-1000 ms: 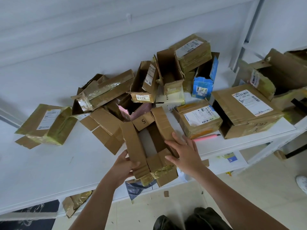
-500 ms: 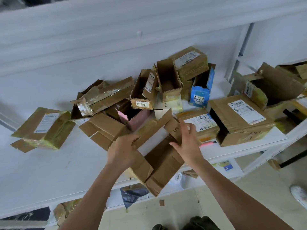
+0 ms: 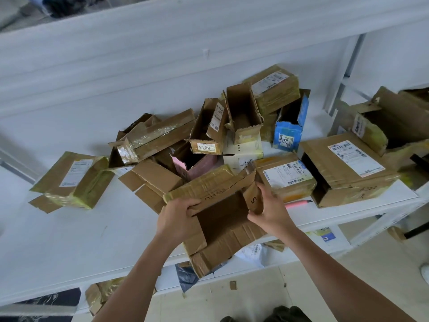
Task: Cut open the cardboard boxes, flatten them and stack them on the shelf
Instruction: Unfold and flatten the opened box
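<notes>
I hold an opened brown cardboard box (image 3: 222, 219) over the front edge of the white shelf (image 3: 69, 240). My left hand (image 3: 177, 217) grips its left wall. My right hand (image 3: 270, 210) pinches the right flap marked "5". The box hangs partly unfolded, its lower flaps dangling below the shelf edge. Behind it lies a pile of boxes: a taped sealed box (image 3: 74, 180) at the left, flattened cardboard (image 3: 151, 182), an open box labelled 8813 (image 3: 206, 131), a blue box (image 3: 289, 129) and a large labelled box (image 3: 346, 168) at the right.
A pink cutter (image 3: 298, 203) lies on the shelf right of my right hand. More open boxes (image 3: 399, 119) sit on the neighbouring shelf at far right. A lower shelf holds bags and cardboard (image 3: 99, 296). Scraps lie on the floor (image 3: 232, 285).
Both hands lifted and turned the opened box from lying spread on the shelf edge to held up, with its hollow facing me. My right hand shifted onto the "5" flap.
</notes>
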The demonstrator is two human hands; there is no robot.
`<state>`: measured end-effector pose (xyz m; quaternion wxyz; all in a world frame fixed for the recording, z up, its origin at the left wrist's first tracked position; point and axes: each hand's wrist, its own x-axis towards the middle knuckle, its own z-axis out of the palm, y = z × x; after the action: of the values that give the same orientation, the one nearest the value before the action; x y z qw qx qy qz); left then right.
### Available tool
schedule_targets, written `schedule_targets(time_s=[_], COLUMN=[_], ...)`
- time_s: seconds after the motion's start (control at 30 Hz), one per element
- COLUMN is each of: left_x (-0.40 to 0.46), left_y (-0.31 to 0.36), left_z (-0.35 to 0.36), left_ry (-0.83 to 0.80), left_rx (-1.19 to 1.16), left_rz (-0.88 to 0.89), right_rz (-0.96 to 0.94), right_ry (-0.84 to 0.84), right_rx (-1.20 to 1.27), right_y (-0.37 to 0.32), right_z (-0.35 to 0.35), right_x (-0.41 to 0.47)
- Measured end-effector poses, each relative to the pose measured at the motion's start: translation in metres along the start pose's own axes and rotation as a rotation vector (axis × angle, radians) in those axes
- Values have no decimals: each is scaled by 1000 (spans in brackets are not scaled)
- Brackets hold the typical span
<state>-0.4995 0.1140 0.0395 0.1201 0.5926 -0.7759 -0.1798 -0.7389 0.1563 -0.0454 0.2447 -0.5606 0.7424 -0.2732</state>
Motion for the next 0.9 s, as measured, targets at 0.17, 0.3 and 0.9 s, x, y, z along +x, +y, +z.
schedule_targets(time_s=[0.17, 0.3, 0.9], left_x=[4, 7, -23], left_y=[-8, -9, -46], left_z=[10, 9, 29], left_ry=[-7, 92, 60], left_rx=[-56, -126, -481], left_rz=[-57, -61, -509], right_rz=[-15, 25, 33], right_ry=[-17, 59, 75], right_rx=[34, 251, 377], right_y=[4, 3, -14], right_z=[-13, -24, -41], right_x=[-4, -6, 0])
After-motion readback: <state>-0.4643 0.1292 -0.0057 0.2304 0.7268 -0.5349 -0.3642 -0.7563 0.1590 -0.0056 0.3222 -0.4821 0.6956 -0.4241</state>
